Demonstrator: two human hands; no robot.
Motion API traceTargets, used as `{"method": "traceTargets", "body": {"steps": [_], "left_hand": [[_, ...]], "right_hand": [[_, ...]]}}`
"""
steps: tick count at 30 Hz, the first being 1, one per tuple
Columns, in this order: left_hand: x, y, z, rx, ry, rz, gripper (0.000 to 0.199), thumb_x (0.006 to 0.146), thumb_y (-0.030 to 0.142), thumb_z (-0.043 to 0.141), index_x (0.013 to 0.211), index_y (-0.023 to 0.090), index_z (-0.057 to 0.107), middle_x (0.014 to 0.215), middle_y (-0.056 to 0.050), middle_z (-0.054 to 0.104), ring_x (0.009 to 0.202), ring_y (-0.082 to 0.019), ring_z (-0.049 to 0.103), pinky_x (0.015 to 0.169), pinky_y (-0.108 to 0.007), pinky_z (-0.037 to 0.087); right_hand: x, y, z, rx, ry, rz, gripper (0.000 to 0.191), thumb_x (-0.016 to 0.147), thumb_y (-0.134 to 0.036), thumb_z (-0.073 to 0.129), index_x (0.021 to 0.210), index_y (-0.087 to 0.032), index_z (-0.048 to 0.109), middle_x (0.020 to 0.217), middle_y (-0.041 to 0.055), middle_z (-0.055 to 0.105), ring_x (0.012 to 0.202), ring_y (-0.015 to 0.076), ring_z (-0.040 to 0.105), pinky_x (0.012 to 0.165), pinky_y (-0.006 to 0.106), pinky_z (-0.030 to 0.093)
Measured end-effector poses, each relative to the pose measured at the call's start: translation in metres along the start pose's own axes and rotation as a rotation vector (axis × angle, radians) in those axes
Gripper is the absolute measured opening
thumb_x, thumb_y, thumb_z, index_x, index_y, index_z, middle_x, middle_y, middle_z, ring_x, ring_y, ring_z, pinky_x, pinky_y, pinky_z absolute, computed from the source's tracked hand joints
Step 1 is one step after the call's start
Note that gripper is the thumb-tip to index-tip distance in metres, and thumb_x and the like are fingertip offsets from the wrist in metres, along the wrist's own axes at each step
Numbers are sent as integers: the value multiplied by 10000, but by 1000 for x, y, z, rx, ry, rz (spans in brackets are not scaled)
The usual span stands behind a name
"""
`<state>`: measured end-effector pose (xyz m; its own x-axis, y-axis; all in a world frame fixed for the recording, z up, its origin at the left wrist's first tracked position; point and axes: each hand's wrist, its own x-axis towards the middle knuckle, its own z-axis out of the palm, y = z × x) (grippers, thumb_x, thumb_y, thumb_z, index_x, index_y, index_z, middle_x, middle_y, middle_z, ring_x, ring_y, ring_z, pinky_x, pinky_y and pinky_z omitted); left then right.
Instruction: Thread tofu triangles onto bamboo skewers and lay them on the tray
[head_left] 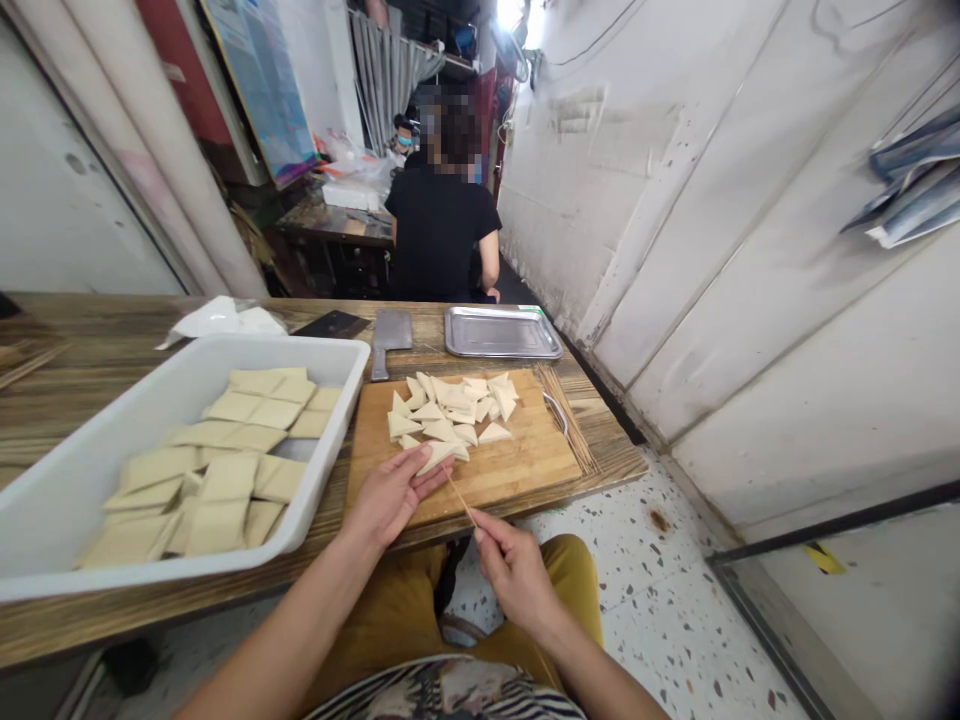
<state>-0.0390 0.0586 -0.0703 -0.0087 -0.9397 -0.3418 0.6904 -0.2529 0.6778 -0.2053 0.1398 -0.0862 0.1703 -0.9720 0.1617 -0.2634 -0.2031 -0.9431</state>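
1. Over the near edge of a tan wooden cutting board [525,470], the left hand [390,495] grasps a pale cream triangular piece [437,456] between thumb and fingers, seemingly to keep it steady.

2. The right hand [517,565] pinches a thin light-brown wooden stick [460,494] towards its near end, leaving the far end free and angled up to the piece. From here I can't tell whether the tip has gone in.

3. Just beyond the fingers lies a loose heap of similar cream triangles [454,400], presumably kept on the board for short reaches.

4. More thin sticks [566,420] lie along the board's right side, near the right hand.

5. To the left, a deep white plastic tub [328,478] holds flat cream rectangles [229,490]; its tall wall would hinder a low sideways reach.

6. Past the board sit a grey metal cleaver [394,330] and a shallow silver tray [502,332]; the heap stands between them and the hands.

7. Beyond the table, a person in a black T-shirt [442,230] has their back turned.
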Motion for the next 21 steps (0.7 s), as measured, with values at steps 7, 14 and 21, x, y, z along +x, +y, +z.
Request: {"method": "traceTargets", "body": {"steps": [7,14,21], "left_hand": [[-1,1,0,9,-6,-5,87,836,63,548,834,64,635,873,-135,721,830,-203,701,755,-290,591],[-2,2,0,13,-8,-6,91,840,65,541,845,67,632,884,-131,721,838,-202,700,771,-297,588],[-4,2,0,12,-4,-6,66,825,59,560,834,71,624,874,-136,718,836,-209,701,803,-320,579]], "right_hand": [[1,2,1,19,-10,4,411,899,-414,456,1156,-175,672,606,-14,492,527,107,382,524,224,378],[2,2,2,4,-16,24,429,900,-432,455,1165,-169,667,587,-22,463,510,100,349,498,213,365],[2,-3,4,21,-18,25,420,905,-454,453,1151,-194,672,604,-14,484,495,95,345,456,203,343]]}}
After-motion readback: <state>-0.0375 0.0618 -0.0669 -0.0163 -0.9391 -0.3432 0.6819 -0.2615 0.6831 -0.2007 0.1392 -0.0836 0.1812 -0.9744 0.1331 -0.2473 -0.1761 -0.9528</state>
